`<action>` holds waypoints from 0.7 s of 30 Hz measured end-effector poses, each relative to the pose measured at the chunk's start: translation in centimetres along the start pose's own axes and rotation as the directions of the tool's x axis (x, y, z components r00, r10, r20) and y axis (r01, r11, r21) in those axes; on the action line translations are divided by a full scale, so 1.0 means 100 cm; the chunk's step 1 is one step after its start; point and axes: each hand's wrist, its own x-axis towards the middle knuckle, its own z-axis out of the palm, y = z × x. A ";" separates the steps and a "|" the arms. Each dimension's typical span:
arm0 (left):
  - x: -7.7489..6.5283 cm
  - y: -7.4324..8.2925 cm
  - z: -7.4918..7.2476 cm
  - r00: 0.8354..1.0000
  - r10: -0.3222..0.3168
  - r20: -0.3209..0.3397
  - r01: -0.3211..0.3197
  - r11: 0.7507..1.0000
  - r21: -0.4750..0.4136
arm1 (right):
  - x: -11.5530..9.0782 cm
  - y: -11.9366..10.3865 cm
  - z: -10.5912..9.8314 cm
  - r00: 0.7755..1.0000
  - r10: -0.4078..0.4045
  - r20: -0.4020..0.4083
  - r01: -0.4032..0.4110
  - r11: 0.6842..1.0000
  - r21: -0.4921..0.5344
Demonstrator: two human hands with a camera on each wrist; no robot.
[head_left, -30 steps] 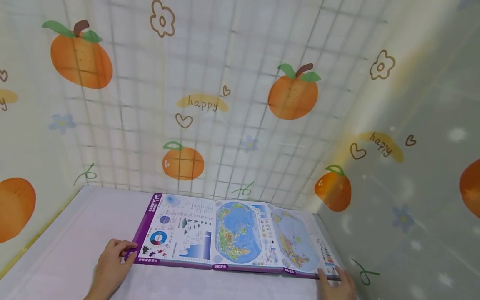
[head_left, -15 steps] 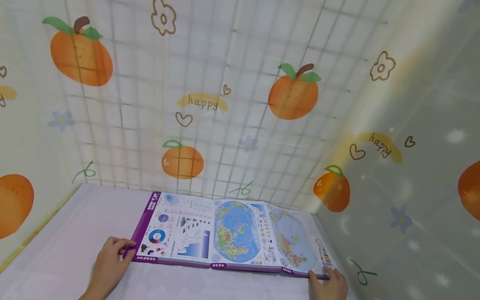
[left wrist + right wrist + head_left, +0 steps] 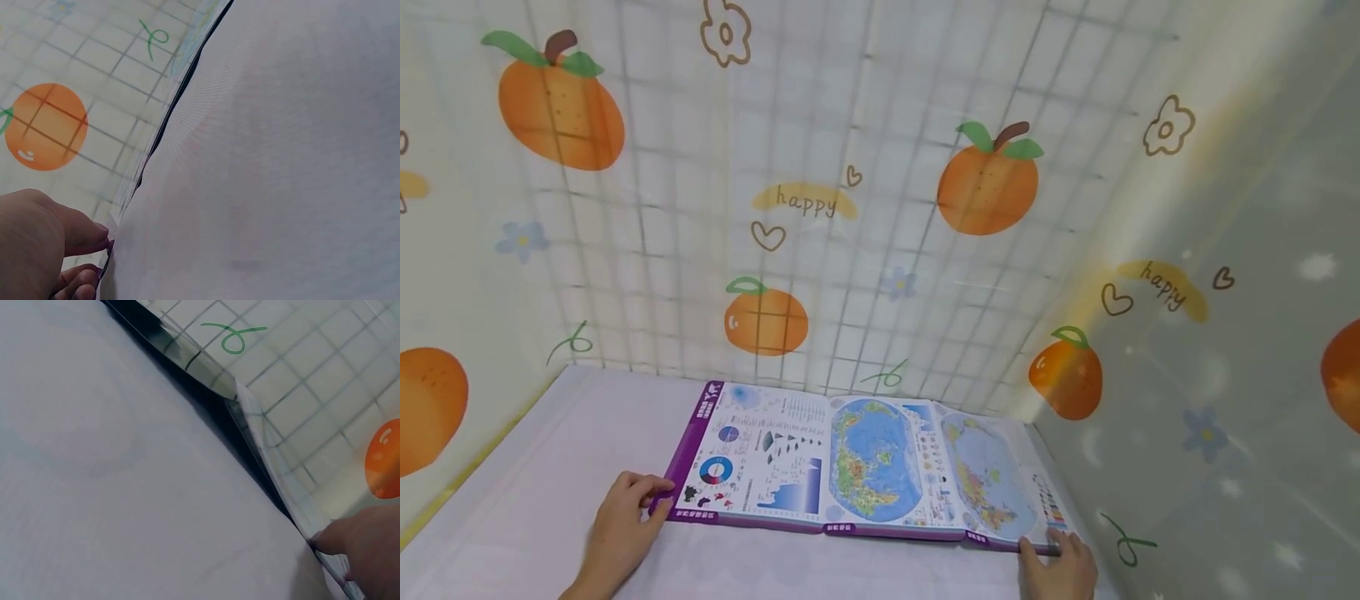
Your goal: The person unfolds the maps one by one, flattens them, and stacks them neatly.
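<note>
A fold-out world map point(image 3: 880, 467) with purple borders lies spread across the white cloth, its panels showing charts and two oval maps. My left hand point(image 3: 621, 529) pinches its near left corner between thumb and fingers. In the left wrist view, that hand point(image 3: 59, 244) has its fingertips at a bit of purple edge. At the near right corner my right hand point(image 3: 1060, 567) grips the map, thumb at the front edge and fingers over the top. The right wrist view shows the right hand point(image 3: 365, 550) against the sheet's edge, its other fingers mostly hidden.
A white cloth point(image 3: 602, 425) covers the table surface under the map. Behind stands a translucent curtain point(image 3: 850, 275) printed with oranges, with a wire grid showing through it. A grey side curtain point(image 3: 1247, 467) rises close at the right. Another curtain panel point(image 3: 445, 292) borders the left.
My right hand has shifted slightly left along the map's near edge, from the far corner inward. The left hand keeps its hold on the left corner. The map lies essentially as before.
</note>
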 end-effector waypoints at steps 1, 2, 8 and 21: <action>0.000 0.000 0.000 1.000 0.004 -0.001 -0.004 1.000 0.000 | 0.000 0.000 0.000 1.000 -0.003 -0.003 0.003 1.000 0.001; 0.001 0.000 0.000 1.000 0.010 -0.005 -0.010 1.000 0.001 | 0.000 0.001 0.000 1.000 -0.010 -0.010 0.010 1.000 0.005; 0.000 -0.001 0.001 1.000 0.019 -0.021 -0.019 1.000 0.006 | -0.001 0.001 0.001 0.998 -0.048 -0.040 0.048 0.999 0.020; -0.001 0.001 0.000 1.000 0.010 -0.020 -0.010 1.000 0.008 | -0.005 -0.002 0.000 1.000 -0.011 -0.025 0.013 0.999 0.041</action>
